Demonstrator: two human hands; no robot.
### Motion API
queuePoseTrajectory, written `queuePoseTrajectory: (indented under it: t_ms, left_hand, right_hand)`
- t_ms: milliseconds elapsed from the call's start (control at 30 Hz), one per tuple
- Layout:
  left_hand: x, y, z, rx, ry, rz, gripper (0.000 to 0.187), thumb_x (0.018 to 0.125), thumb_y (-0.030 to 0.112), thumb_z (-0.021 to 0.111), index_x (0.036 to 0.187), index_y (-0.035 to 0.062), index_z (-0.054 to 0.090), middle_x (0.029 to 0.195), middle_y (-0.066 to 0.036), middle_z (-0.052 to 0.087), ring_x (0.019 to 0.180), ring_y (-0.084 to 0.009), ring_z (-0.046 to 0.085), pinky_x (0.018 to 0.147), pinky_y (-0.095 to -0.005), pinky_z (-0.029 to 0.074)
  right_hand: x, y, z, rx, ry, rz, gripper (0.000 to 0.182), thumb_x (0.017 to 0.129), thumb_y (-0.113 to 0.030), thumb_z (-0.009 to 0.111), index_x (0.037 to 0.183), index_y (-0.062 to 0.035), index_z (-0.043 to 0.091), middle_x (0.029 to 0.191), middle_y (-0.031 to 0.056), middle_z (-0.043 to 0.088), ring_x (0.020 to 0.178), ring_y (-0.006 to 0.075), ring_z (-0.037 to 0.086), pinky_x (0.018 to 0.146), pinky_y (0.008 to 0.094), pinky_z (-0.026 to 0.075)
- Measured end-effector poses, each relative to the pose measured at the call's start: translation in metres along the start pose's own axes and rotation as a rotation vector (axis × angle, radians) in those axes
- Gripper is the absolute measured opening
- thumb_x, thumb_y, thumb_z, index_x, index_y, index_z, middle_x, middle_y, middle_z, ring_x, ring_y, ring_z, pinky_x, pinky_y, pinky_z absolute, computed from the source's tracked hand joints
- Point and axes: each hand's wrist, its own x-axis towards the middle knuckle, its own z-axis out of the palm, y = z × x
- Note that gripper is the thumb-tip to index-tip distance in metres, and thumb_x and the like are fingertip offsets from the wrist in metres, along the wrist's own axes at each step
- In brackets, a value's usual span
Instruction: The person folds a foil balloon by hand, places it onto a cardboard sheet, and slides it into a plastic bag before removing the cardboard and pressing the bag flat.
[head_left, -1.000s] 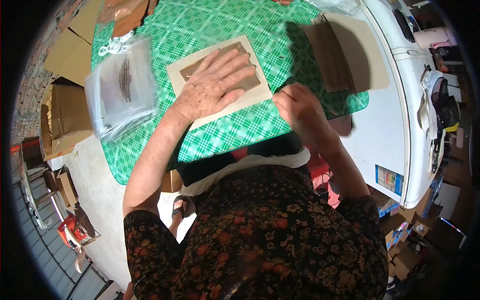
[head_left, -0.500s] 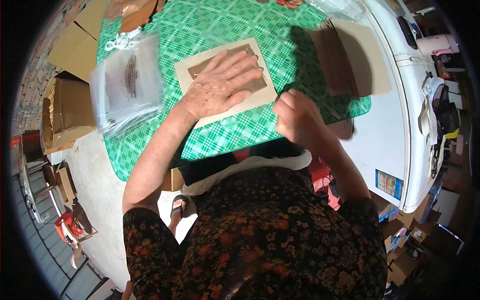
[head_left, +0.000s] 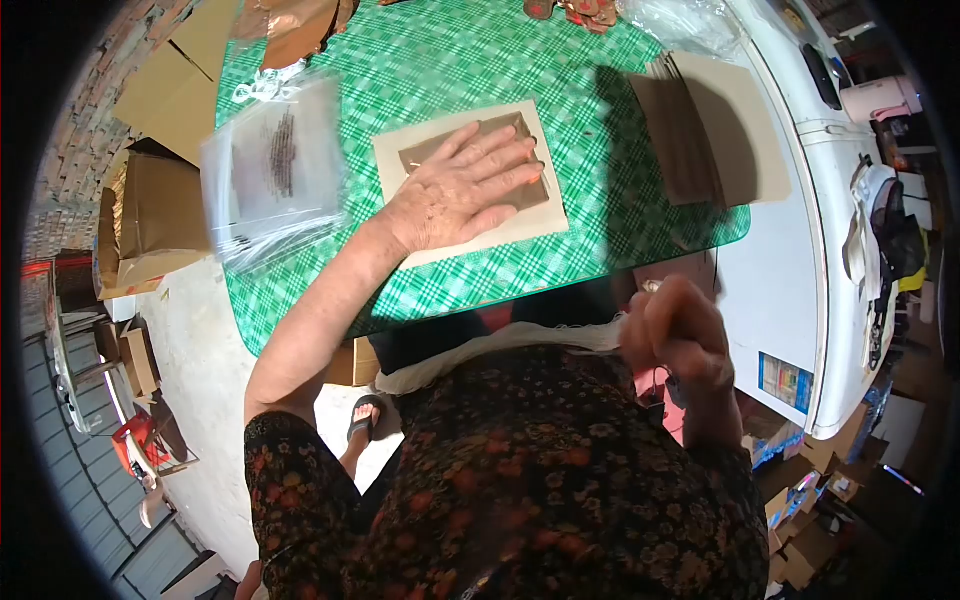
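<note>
On the table lies a flat beige card sheet (head_left: pixel 543 214) with a darker brown rectangle (head_left: pixel 413 158) in its middle. My left hand (head_left: pixel 462 192) rests flat on both, fingers spread, covering much of the rectangle. My right hand (head_left: pixel 682 332) is off the sheet, in the air beyond the table's near edge, close to my body. Its fingers are curled together and somewhat blurred; whatever they may hold is hidden.
A green plaid cloth covers the table (head_left: pixel 450 60). Clear plastic sleeves (head_left: pixel 280 170) lie at left, a stack of brown cardboard sheets (head_left: pixel 715 130) at right. Clear plastic (head_left: pixel 690 25) sits at the far right corner. A white appliance (head_left: pixel 765 270) stands along the right side.
My right hand has drawn back from the sheet's right edge, down and to the right, past the table edge. My left hand stays flat on the sheet; the whole view shifts slightly.
</note>
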Motion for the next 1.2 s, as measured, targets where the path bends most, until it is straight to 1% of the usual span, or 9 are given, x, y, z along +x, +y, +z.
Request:
queuePoseTrajectory:
  t_ms: [133, 267, 500, 700, 733, 833, 867, 967, 1200]
  left_hand:
    - [-0.008, 0.024, -0.006, -0.093, -0.047, 0.058, 0.059, 0.109, 0.054, 0.052, 0.163, 0.0293, 0.048, 0.176, 0.000, 0.035, 0.165, -0.0229, 0.025, 0.139, -0.0497, 0.010]
    - [-0.008, 0.036, -0.023, -0.071, 0.033, 0.094, 0.065, 0.105, 0.056, 0.058, 0.163, 0.0286, 0.049, 0.174, 0.000, 0.039, 0.165, -0.0257, 0.027, 0.138, -0.0525, 0.013]
    - [-0.046, 0.043, -0.046, -0.123, 0.163, -0.080, 0.072, 0.096, 0.057, 0.070, 0.157, 0.0194, 0.057, 0.170, -0.010, 0.044, 0.159, -0.0365, 0.038, 0.130, -0.0549, 0.032]
    - [-0.093, 0.060, -0.057, -0.164, 0.272, -0.443, 0.067, 0.091, 0.029, 0.082, 0.151, 0.0098, 0.061, 0.161, -0.017, 0.053, 0.149, -0.0429, 0.048, 0.121, -0.0538, 0.043]
    - [-0.098, 0.064, -0.055, -0.160, 0.299, -0.481, 0.064, 0.092, 0.028, 0.082, 0.149, 0.0089, 0.062, 0.158, -0.018, 0.054, 0.146, -0.0428, 0.051, 0.120, -0.0536, 0.044]
    - [-0.112, 0.088, -0.050, -0.163, 0.402, -0.580, 0.046, 0.090, 0.015, 0.080, 0.133, 0.0036, 0.069, 0.140, -0.017, 0.066, 0.128, -0.0401, 0.063, 0.109, -0.0508, 0.051]
    - [-0.121, 0.097, -0.041, -0.166, 0.426, -0.610, 0.041, 0.090, 0.013, 0.079, 0.129, 0.0036, 0.070, 0.136, -0.016, 0.068, 0.125, -0.0391, 0.065, 0.107, -0.0495, 0.052]
    - [-0.130, 0.124, -0.036, -0.096, 0.480, -0.589, 0.028, 0.087, 0.005, 0.078, 0.114, 0.0035, 0.075, 0.120, -0.013, 0.073, 0.115, -0.0356, 0.069, 0.102, -0.0469, 0.053]
    - [-0.132, 0.143, -0.014, -0.059, 0.453, -0.631, 0.041, 0.087, 0.009, 0.078, 0.128, 0.0071, 0.074, 0.134, -0.011, 0.069, 0.128, -0.0346, 0.063, 0.109, -0.0511, 0.047]
  right_hand:
    - [-0.016, 0.010, -0.016, -0.958, 0.188, 0.296, 0.037, 0.091, -0.015, 0.074, 0.124, -0.0032, 0.059, 0.084, 0.0061, 0.059, 0.072, 0.0182, 0.058, 0.064, 0.0382, 0.047]
    - [-0.008, 0.039, -0.016, -1.329, 0.144, -0.043, 0.042, 0.091, -0.014, 0.076, 0.131, -0.0080, 0.064, 0.088, 0.0109, 0.064, 0.071, 0.0310, 0.065, 0.060, 0.0447, 0.051]
    - [0.010, 0.055, -0.007, -1.420, 0.146, -0.198, 0.027, 0.088, -0.015, 0.079, 0.114, -0.0110, 0.075, 0.075, 0.0067, 0.057, 0.065, 0.0276, 0.063, 0.054, 0.0445, 0.049]
    - [0.038, 0.088, 0.033, -1.451, 0.032, -0.549, 0.028, 0.083, -0.012, 0.079, 0.111, -0.0053, 0.076, 0.073, 0.0028, 0.051, 0.062, 0.0184, 0.060, 0.053, 0.0337, 0.050]
    - [0.045, 0.095, 0.035, -1.453, 0.026, -0.637, 0.030, 0.084, -0.012, 0.078, 0.113, -0.0030, 0.075, 0.081, 0.0009, 0.055, 0.061, 0.0145, 0.057, 0.054, 0.0281, 0.049]
    - [0.058, 0.116, 0.046, -1.549, 0.145, -0.733, 0.031, 0.085, -0.012, 0.077, 0.115, -0.0038, 0.076, 0.093, 0.0007, 0.062, 0.063, 0.0127, 0.057, 0.056, 0.0264, 0.049]
    - [0.058, 0.113, 0.050, -1.609, 0.112, -0.679, 0.033, 0.085, -0.012, 0.077, 0.117, -0.0045, 0.076, 0.103, 0.0014, 0.065, 0.065, 0.0110, 0.057, 0.056, 0.0249, 0.048]
    - [0.061, 0.123, 0.055, -1.651, 0.127, -0.660, 0.039, 0.084, -0.014, 0.078, 0.122, -0.0045, 0.076, 0.109, 0.0018, 0.067, 0.067, 0.0111, 0.058, 0.057, 0.0254, 0.049]
    - [0.070, 0.129, 0.065, -1.681, 0.074, -0.513, 0.062, 0.082, -0.025, 0.082, 0.138, -0.0033, 0.069, 0.141, 0.0067, 0.067, 0.068, 0.0130, 0.059, 0.058, 0.0256, 0.054]
